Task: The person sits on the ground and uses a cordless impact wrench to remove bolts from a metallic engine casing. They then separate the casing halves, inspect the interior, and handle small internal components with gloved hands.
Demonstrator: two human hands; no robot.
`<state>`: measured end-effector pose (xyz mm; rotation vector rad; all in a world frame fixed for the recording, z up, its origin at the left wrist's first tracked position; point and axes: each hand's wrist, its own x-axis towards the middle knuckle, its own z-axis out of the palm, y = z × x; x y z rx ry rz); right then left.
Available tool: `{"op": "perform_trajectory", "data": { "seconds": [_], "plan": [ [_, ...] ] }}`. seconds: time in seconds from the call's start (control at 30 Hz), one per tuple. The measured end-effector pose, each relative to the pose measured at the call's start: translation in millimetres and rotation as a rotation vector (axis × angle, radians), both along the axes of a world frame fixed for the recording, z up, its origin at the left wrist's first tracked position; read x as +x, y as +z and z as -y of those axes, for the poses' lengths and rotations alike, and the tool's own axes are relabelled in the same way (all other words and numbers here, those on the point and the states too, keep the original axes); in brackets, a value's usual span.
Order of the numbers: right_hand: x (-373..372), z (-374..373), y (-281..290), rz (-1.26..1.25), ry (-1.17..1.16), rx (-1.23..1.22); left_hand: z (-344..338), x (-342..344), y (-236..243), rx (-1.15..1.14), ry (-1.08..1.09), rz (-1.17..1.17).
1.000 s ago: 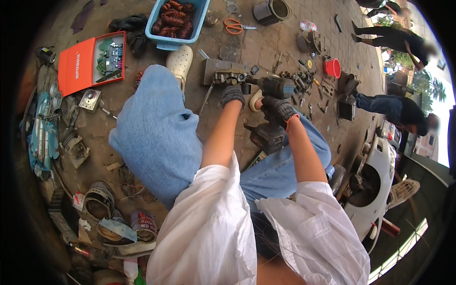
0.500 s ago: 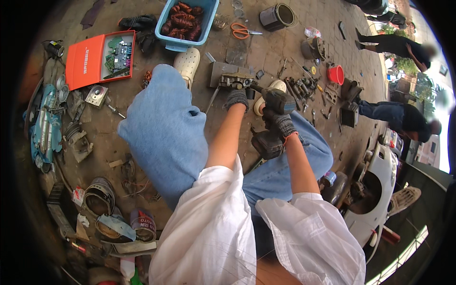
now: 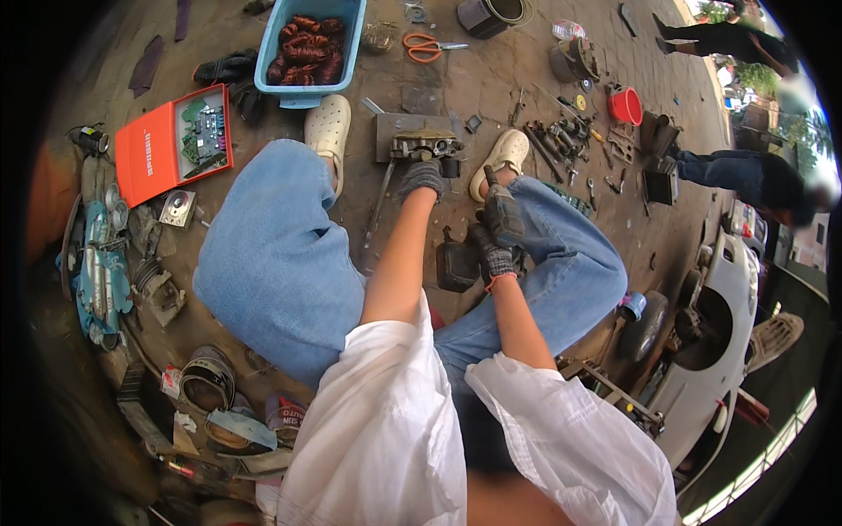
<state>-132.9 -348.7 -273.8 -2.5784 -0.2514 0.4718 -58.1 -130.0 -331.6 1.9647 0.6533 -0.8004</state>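
My left hand (image 3: 421,181), in a dark grey knit glove, is closed on the near side of a greasy cast-metal machine part (image 3: 425,145). That part rests on a flat grey metal block (image 3: 386,138) on the ground between my feet. A long thin metal rod (image 3: 379,207) lies to the left of my left hand. In my gloved right hand (image 3: 491,252) is a cordless power drill (image 3: 503,216), gripped by its handle. Its nose points away from me, near my right shoe, apart from the machine part. The drill's dark battery (image 3: 457,265) shows left of the hand.
Orange-handled scissors (image 3: 424,47), a blue tub (image 3: 358,35) of copper-coloured wire coils and an open orange box (image 3: 145,149) with circuit boards lie ahead and left. Loose tools and metal parts (image 3: 561,145), a red bucket (image 3: 624,106) and a person (image 3: 745,175) are right.
My right hand has drawn the drill back toward me, away from the machine part. My left hand stays at the part. The whole view has shifted slightly.
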Motion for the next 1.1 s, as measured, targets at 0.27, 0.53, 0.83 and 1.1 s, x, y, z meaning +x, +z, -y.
{"op": "perform_trajectory", "data": {
  "seconds": [0.27,0.53,0.83,1.1],
  "plan": [
    [-17,-55,-47,-0.258,-0.23,-0.124,-14,-15,11,-0.009,-0.265,0.115],
    [-13,-23,-128,-0.418,-0.401,0.29,-28,-22,25,-0.056,-0.126,0.226],
    [-19,14,-150,-0.231,-0.6,0.246,-28,-15,27,-0.062,-0.16,0.192],
    [-30,9,-142,0.15,-0.439,0.361,-34,-24,31,-0.037,-0.191,0.094]
  ]
}}
